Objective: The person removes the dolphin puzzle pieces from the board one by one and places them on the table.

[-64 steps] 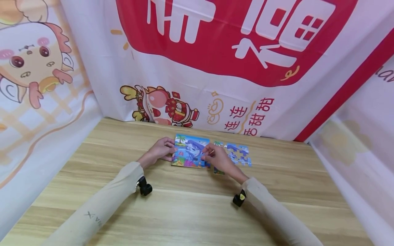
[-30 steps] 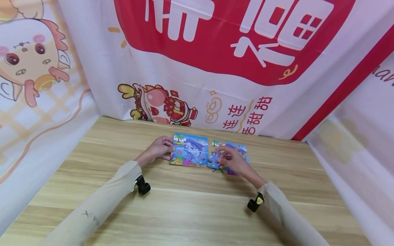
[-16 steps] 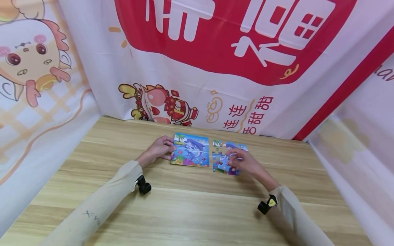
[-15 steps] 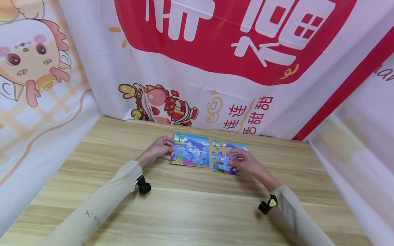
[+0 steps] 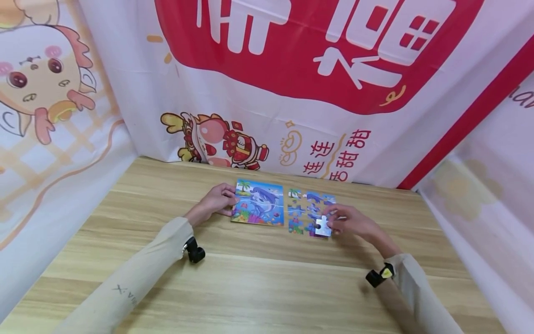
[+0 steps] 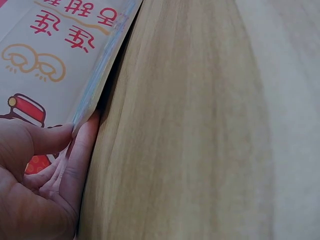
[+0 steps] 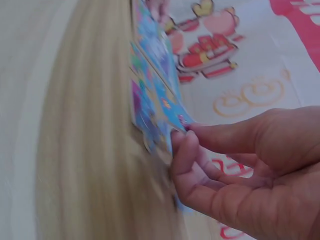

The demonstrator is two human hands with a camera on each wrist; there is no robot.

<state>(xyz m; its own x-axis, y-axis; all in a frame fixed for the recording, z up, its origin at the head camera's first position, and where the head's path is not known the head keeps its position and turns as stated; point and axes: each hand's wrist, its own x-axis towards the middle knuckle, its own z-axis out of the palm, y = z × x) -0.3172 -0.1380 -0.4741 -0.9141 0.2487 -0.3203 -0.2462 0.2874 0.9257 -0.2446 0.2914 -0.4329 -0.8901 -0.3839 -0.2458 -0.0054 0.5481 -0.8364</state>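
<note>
My left hand [image 5: 214, 202] pinches the left edge of a puzzle board [image 5: 257, 202] showing a dolphin, a palm and coral. In the left wrist view the thumb lies on top of the board's edge, fingers under it, and the edge is tilted a little off the table. Between thumb and fingers of my right hand [image 5: 352, 220] is a puzzle piece [image 5: 323, 227], its face catching the light. The piece is above several loose puzzle pieces [image 5: 295, 211] lying spread right of the board; some are partly covered by it and by the hand.
Both arms rest over a wooden table [image 5: 250, 287]. Behind it hangs a printed cloth [image 5: 250, 102] with red and white lettering, and more cloth closes off the left and right sides. A small black camera [image 5: 193, 250] sits on the left wrist.
My right hand has moved right from the board's right side to the far part of the loose pieces, carrying the puzzle piece. The left hand has kept its hold on the board.
</note>
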